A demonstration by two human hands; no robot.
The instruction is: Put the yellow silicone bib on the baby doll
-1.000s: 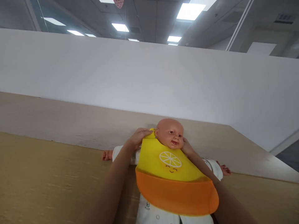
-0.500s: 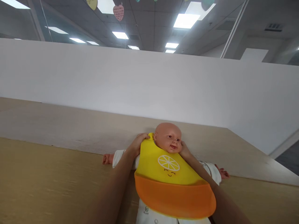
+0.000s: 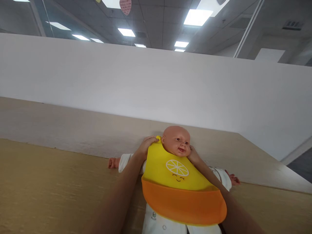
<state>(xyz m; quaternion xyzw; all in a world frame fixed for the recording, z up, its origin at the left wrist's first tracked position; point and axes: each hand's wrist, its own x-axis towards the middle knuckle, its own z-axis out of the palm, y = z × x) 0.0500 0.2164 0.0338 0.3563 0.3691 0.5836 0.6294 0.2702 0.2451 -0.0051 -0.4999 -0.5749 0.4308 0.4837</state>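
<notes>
A baby doll (image 3: 175, 139) in white printed clothes lies on its back with both arms stretched out sideways. Over its chest lies a bib (image 3: 177, 182), yellow on top with a lemon-slice print and an orange catch pocket below. My left hand (image 3: 147, 144) is closed on the bib's neck strap beside the doll's head, on the left of the view. My right hand (image 3: 194, 155) is at the other side of the neck, by the doll's cheek; its fingers are mostly hidden behind the head and the bib edge.
The doll rests on a wood-coloured surface (image 3: 60, 182) with a seam across it and a paler strip behind. A white wall (image 3: 146, 84) rises at the back, with glass panels above. A heart-shaped note (image 3: 125, 6) hangs on the glass.
The view has tilted slightly, so the wall and ceiling lights sit higher. My left hand has shifted a little at the strap by the doll's head; the right hand stays by the neck.
</notes>
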